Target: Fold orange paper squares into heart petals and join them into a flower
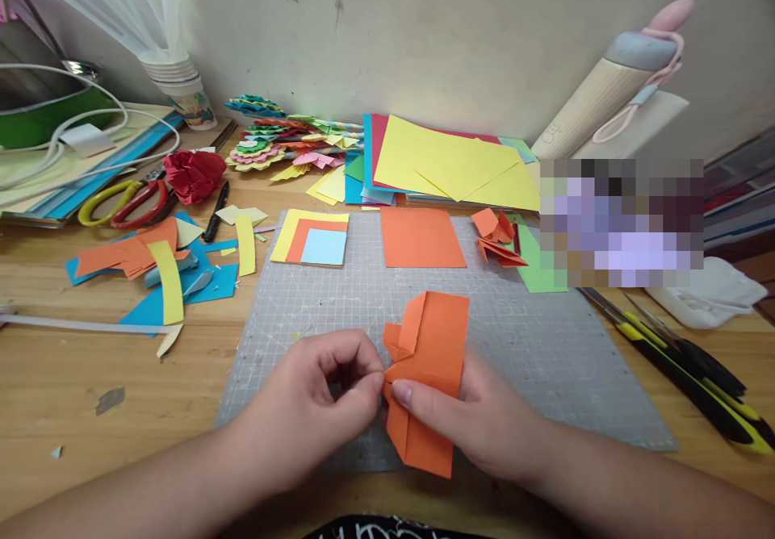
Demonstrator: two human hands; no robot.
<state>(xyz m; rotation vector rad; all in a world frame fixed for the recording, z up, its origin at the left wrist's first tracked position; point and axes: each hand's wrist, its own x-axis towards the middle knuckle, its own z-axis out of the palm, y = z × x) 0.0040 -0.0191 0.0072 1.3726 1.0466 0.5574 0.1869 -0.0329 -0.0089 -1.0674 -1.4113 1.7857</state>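
A partly folded sheet of orange paper (439, 345) is held up over the grey cutting mat (284, 305), with creased flaps along its left side. My right hand (493, 418) grips it from the right, thumb on the front and fingers hidden behind. At the paper's left edge, my left hand (336, 398) pinches a small folded point between thumb and forefinger. Beyond the hands lie a flat orange square (424, 238), a stack of yellow, orange and light blue squares (325, 246) and a small folded orange piece (500, 238).
Paper scraps (175, 269), scissors (136, 200) and a crumpled red paper ball (194, 176) lie left. Colored sheets (448, 160) and folded paper flowers (272, 144) lie along the wall. A yellow-black utility knife (684, 373) rests at the right, near a pixelated patch.
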